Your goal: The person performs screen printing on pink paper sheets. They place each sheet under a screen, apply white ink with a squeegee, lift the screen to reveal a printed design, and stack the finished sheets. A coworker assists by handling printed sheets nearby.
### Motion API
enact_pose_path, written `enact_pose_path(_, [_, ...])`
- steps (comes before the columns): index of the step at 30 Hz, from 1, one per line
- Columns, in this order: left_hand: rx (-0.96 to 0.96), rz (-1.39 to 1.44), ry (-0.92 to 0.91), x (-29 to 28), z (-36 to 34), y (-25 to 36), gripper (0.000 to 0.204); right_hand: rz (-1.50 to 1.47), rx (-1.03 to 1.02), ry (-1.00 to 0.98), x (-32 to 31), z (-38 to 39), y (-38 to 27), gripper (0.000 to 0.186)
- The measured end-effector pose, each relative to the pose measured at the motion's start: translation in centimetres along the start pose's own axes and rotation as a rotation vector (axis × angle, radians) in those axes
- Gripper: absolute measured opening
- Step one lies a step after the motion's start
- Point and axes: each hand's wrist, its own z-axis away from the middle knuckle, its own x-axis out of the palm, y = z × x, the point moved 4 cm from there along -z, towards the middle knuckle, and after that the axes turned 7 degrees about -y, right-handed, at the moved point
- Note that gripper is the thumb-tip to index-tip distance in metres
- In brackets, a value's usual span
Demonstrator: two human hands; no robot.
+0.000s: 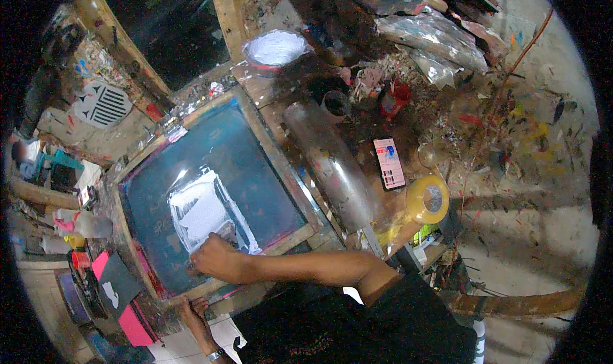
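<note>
Bottles [94, 224], whitish and squat, stand toward the left edge of the table [263, 86]; just nearer the person lie a dark sheet [125, 278] and a pink sheet [140, 326]. Next comes the screen frame [280, 163], flat and slightly skewed, along the near edge. It looks stiff and light enough to lift by its wooden rails; the taut mesh [249, 150] seems the fragile part, better left ungripped.

Left hand [195, 314], with a watch [217, 355] on its wrist, is at the frame's near rail; whether its fingers pinch the wood or merely rest there, I cannot tell. White paint [203, 204] spreads over the mesh's middle, wet-looking and likely slippery. Right hand [220, 260] is clenched just nearer, apparently around a scraper [226, 228], mostly hidden; that should be light and stiff, best held along its back, clear of the paint.

Farther right, a dish of white paste [277, 48] sits toward the far edge, then a grey cylinder [332, 166] beside the frame, a phone [389, 163], and a yellow tape roll [418, 201] by the right edge.
</note>
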Motion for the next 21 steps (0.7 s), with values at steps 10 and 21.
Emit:
enact_pose_path(10, [-0.017, 0.054, 0.005, -1.1, -0.6, -1.7, 0.045, -0.065, 0.022, 0.019, 0.4, -0.7, 0.3, 0.018])
enact_pose_path(21, [-0.007, 0.078, 0.007, -0.5, -0.7, -1.7, 0.041, -0.057, -0.008, -0.054, -1.7, -0.1, 0.6, 0.021])
